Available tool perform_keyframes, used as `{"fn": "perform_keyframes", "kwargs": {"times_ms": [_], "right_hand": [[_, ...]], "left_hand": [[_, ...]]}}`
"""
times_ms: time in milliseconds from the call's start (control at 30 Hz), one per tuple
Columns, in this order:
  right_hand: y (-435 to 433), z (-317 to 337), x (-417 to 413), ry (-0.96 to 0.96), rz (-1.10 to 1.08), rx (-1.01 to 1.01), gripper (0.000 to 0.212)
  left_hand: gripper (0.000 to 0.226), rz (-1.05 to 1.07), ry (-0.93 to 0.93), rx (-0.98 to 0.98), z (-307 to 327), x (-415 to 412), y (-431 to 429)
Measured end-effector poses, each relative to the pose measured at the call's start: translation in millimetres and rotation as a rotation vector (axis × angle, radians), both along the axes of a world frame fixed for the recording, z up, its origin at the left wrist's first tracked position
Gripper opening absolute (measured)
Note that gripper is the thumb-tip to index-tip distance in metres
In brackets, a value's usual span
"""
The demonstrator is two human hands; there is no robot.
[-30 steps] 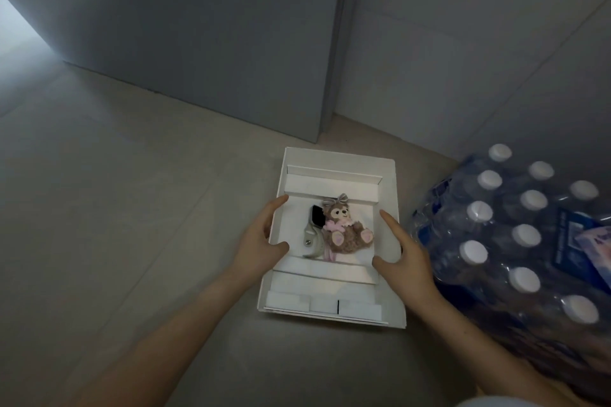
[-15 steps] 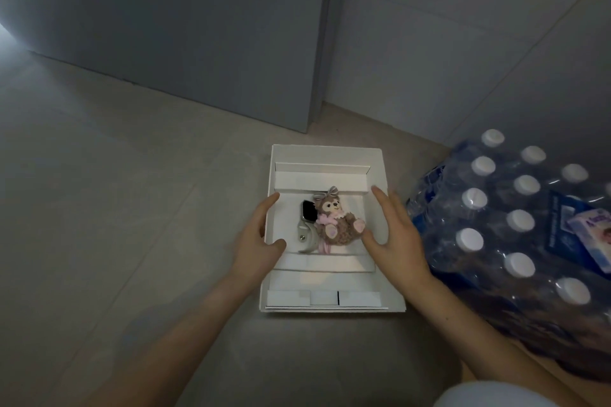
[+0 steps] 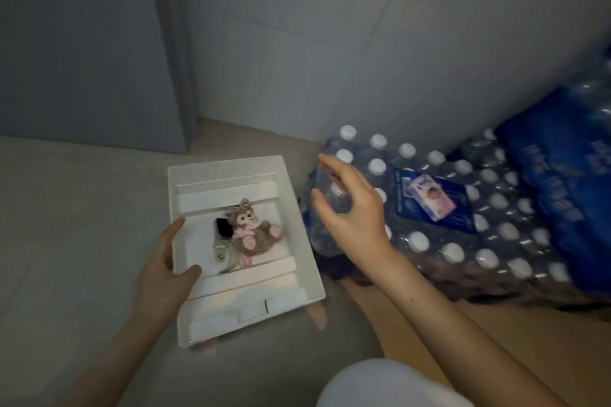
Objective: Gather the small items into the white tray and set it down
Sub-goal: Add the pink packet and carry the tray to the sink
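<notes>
A white tray (image 3: 231, 172) lies low over the beige floor (image 3: 82, 208), skewed so its far end points toward 11 o'clock; whether it rests on the floor or is lifted a little, I cannot tell. In its middle recess lies a brown plush bear (image 3: 254, 233) with a grey bow and pink trim, and touching it at its 9 o'clock is a smartwatch (image 3: 222, 241) with a dark face and a pale strap. The left hand (image 3: 162, 264) grips the tray's 9 o'clock edge, thumb curled over the rim onto the inner ledge, fingers along the outside. The right hand (image 3: 350, 211) hangs at the tray's 3 o'clock, clear of it, fingers loosely bent and spread, grasping nothing, over a shrink-wrapped pack of water bottles (image 3: 463, 235) with white caps. A blue-wrapped pack (image 3: 555, 175) sits farther out at 2 o'clock against the grey wall (image 3: 363, 43).
</notes>
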State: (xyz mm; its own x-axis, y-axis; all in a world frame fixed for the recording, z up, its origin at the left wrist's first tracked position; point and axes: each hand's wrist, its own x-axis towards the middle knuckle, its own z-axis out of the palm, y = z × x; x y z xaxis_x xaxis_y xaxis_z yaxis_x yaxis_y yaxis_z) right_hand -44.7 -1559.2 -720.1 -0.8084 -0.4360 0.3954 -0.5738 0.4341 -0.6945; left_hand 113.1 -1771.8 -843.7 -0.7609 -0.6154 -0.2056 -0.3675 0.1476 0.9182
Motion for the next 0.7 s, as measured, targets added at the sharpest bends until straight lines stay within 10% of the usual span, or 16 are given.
{"fn": "perform_keyframes", "kwargs": {"times_ms": [567, 700], "right_hand": [[131, -4, -62, -0.158, -0.51, 0.469, 0.082], [135, -14, -65, -0.193, -0.553, 0.42, 0.061]], "left_hand": [[0.08, -0.001, -0.049, 0.004, 7, 3, 0], [0.081, 0.006, -0.045, 0.016, 8, 3, -1]]}}
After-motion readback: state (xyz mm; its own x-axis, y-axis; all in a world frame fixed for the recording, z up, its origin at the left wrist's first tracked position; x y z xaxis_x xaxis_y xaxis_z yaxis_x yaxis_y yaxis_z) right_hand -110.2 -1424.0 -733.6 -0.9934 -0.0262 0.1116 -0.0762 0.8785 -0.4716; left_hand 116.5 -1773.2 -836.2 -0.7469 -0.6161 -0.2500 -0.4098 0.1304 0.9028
